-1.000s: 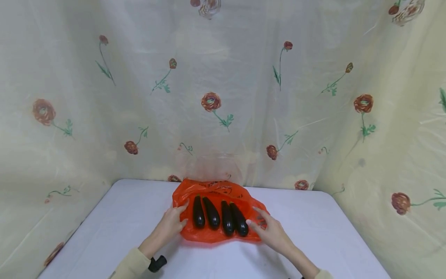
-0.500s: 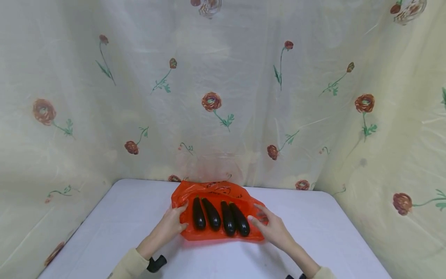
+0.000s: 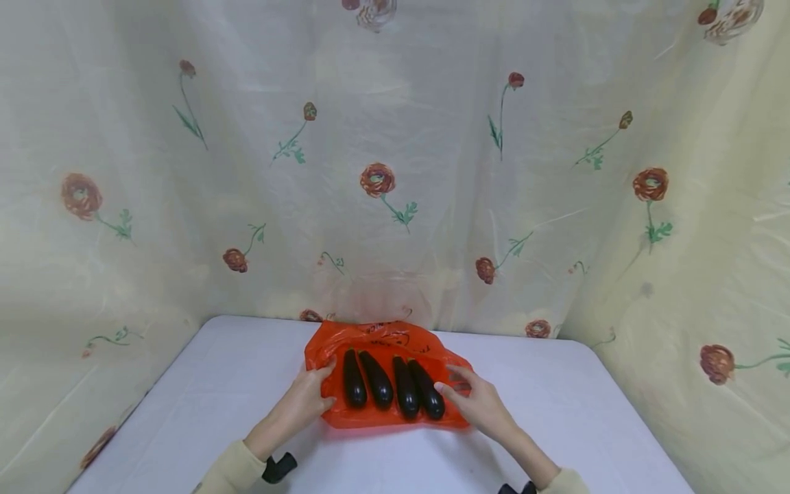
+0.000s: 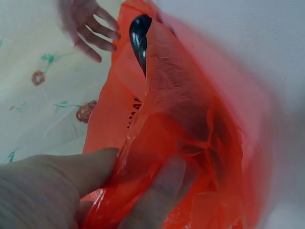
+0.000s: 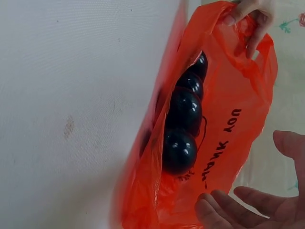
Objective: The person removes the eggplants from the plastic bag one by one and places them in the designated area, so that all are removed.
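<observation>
An orange-red plastic bag (image 3: 426, 335) with black lettering lies on the white table. Several dark, glossy eggplants (image 3: 378, 384) lie side by side in its mouth, their rounded ends toward the person. My left hand (image 3: 300, 400) grips the bag's left edge, thumb (image 4: 97, 167) on one side and fingers on the other, as the left wrist view shows. At the bag's right side is my right hand (image 3: 483, 409), its thumb close to the rightmost eggplant. In the right wrist view its fingers (image 5: 224, 207) are spread beside the bag, with nothing between them and the thumb.
A floral plastic curtain (image 3: 432, 206) hangs behind the table (image 3: 247, 363) and along both its sides. Dark wrist straps (image 3: 280, 468) show below the forearms, next to the light sleeves (image 3: 231, 470).
The bag's back edge has sunk slightly since the first frame. Both hands have stayed almost where they were, and the eggplants lie as before.
</observation>
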Demonstrator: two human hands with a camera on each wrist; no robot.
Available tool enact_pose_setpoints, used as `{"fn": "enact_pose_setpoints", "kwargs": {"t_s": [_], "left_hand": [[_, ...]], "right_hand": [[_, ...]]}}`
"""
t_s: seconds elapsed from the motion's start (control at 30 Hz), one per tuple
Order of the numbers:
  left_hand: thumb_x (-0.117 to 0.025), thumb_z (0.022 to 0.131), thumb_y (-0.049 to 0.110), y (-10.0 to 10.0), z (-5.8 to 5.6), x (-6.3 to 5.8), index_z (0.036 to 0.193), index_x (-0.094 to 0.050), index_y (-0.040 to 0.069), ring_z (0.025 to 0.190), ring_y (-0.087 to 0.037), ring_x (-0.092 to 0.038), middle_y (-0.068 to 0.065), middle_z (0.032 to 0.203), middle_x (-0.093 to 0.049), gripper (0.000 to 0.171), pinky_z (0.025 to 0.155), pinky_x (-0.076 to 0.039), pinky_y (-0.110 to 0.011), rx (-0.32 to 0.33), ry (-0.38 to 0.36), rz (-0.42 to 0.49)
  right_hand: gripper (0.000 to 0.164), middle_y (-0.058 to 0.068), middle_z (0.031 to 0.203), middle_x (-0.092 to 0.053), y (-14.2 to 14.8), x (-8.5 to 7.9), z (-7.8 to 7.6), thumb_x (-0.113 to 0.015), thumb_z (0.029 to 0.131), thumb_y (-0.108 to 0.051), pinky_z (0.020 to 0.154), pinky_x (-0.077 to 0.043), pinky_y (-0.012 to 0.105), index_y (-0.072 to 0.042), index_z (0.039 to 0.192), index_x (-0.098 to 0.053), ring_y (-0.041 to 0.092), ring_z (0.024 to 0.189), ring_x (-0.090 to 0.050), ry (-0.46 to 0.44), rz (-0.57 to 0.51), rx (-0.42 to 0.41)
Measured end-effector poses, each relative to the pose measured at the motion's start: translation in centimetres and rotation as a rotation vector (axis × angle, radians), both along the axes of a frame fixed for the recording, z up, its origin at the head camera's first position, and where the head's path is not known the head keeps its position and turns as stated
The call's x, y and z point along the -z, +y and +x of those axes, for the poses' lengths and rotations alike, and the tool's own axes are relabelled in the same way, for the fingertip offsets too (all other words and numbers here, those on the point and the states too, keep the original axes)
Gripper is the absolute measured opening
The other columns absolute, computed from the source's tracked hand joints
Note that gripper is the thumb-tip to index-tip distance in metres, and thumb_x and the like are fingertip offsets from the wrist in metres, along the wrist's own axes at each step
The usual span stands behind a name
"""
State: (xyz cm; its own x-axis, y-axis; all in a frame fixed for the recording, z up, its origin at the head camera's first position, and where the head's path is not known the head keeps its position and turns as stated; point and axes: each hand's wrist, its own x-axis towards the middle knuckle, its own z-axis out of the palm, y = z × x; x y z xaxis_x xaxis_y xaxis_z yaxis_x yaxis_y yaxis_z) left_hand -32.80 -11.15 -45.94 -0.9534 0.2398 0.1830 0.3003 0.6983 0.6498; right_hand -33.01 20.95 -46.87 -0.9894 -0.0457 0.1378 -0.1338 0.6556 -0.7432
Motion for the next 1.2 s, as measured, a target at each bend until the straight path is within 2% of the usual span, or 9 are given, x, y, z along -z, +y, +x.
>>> {"fn": "enact_pose_setpoints", "kwargs": {"t_s": [0.27,0.37,0.67,0.87,1.2], "left_hand": [[-0.075,0.076,-0.006,0.1,0.0,0.0,0.134,-0.047,-0.013,0.069,-0.016,-0.053,-0.029,0.135,-0.052,0.065,0.046,-0.040,-0.019,0.006,0.018,0.002],[-0.074,0.076,-0.006,0.1,0.0,0.0,0.135,-0.047,-0.012,0.063,-0.015,-0.049,-0.028,0.137,-0.051,0.066,0.045,-0.038,-0.019,0.005,0.014,0.005],[-0.075,0.076,-0.006,0.2,0.2,0.3,0.133,-0.048,-0.013,0.060,-0.012,-0.047,-0.029,0.134,-0.053,0.064,0.045,-0.038,-0.019,0.009,0.025,-0.002],[-0.074,0.076,-0.006,0.3,0.2,0.4,0.134,-0.048,-0.013,0.051,-0.009,-0.043,-0.030,0.134,-0.053,0.064,0.044,-0.038,-0.019,0.012,0.017,-0.001],[-0.076,0.074,-0.007,0.4,0.1,0.4,0.132,-0.050,-0.014,0.071,-0.016,-0.057,-0.031,0.130,-0.055,0.063,0.052,-0.049,-0.021,0.015,0.022,-0.016]], "right_hand": [[0.064,0.007,0.118,-0.067,-0.5,0.5,-0.6,-0.069,0.083,-0.050,0.088,-0.054,0.042,-0.008,0.130,-0.060,0.021,0.104,-0.063,-0.021,0.027,0.008],[0.066,0.007,0.118,-0.067,-0.6,0.6,-0.8,-0.069,0.082,-0.052,0.088,-0.054,0.042,-0.007,0.129,-0.060,0.022,0.104,-0.063,-0.022,0.031,0.009],[0.053,0.012,0.117,-0.067,-0.7,1.4,-1.4,-0.071,0.086,-0.038,0.090,-0.053,0.044,-0.002,0.125,-0.062,0.024,0.103,-0.063,-0.022,0.008,0.025],[0.051,0.013,0.115,-0.068,-1.0,2.3,-1.9,-0.073,0.085,-0.035,0.088,-0.054,0.042,0.000,0.121,-0.064,0.024,0.100,-0.063,-0.025,0.005,0.017],[0.048,0.013,0.108,-0.070,-1.5,3.1,-2.4,-0.074,0.083,-0.034,0.085,-0.054,0.041,0.001,0.116,-0.066,0.021,0.092,-0.062,-0.024,0.058,0.035]]}}
